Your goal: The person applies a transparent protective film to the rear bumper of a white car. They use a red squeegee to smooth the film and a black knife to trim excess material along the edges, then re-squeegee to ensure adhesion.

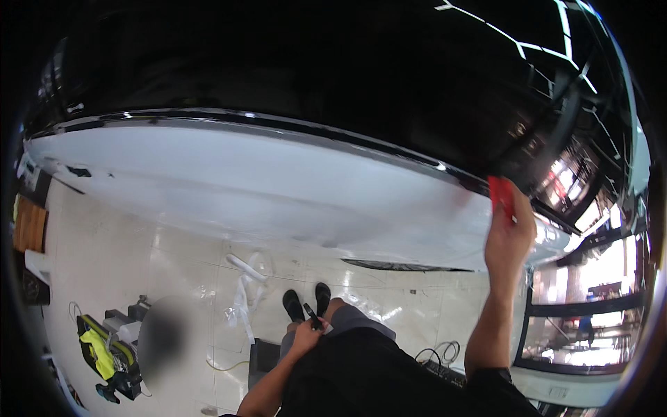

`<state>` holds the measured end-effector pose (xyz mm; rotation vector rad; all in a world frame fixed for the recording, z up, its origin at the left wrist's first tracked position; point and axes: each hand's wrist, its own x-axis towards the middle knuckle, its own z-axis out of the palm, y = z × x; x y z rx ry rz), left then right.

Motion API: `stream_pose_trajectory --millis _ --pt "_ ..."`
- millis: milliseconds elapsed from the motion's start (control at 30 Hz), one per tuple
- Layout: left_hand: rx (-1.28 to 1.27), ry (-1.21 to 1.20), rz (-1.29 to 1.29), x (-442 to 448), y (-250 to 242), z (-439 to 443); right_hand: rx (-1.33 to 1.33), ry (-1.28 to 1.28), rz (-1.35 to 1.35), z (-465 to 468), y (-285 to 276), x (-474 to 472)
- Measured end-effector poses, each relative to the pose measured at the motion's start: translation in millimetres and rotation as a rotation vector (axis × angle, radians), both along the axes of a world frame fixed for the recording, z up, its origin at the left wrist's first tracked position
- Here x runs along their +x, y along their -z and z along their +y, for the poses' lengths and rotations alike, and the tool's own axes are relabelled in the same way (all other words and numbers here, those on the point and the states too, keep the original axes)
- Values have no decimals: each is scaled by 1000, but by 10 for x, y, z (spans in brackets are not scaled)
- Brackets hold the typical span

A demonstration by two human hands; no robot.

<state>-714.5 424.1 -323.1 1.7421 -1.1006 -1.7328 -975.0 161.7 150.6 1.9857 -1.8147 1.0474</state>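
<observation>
My right hand [511, 232] is stretched forward to the side of a white car. A flat red squeegee [500, 195] is pinched in it, its edge at the black trim [365, 143] under the side glass. Low in front of my body, my left hand [306, 338] is closed around a dark hand tool [312, 317], whose exact kind I cannot make out. The white car door panels [250, 177] curve across the view below the glossy black side window [292, 68], which mirrors ceiling lights on the right.
Peeled strips of clear film [241, 302] and a white roll [245, 267] lie on the pale floor [172, 250]. At lower left stands an open tool bag [122, 346] with a yellow cloth [98, 354]. A dark grey box [263, 359] is beside me. Coiled cables [443, 354] lie behind.
</observation>
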Motion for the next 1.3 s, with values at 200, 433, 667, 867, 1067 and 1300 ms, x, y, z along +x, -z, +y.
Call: stream_pose_trajectory --millis 200,433,667,867,1067,1300 --pt "-145 -96 -25 576 -117 17 46 60 -173 14 44 33" --pt "-428 -263 -76 1922 139 -274 99 185 -72 -110 -21 450" --pt "-434 -381 148 3789 245 -637 5 285 178 -148 115 1325" --pt "-431 -164 -133 5307 -98 -557 -52 -104 -29 -301 465 4287" --pt "-348 -249 -122 6429 -108 -152 4 340 -64 -201 106 3088" --pt "-252 -229 -315 7096 -229 177 116 -79 -180 -318 573 5743"
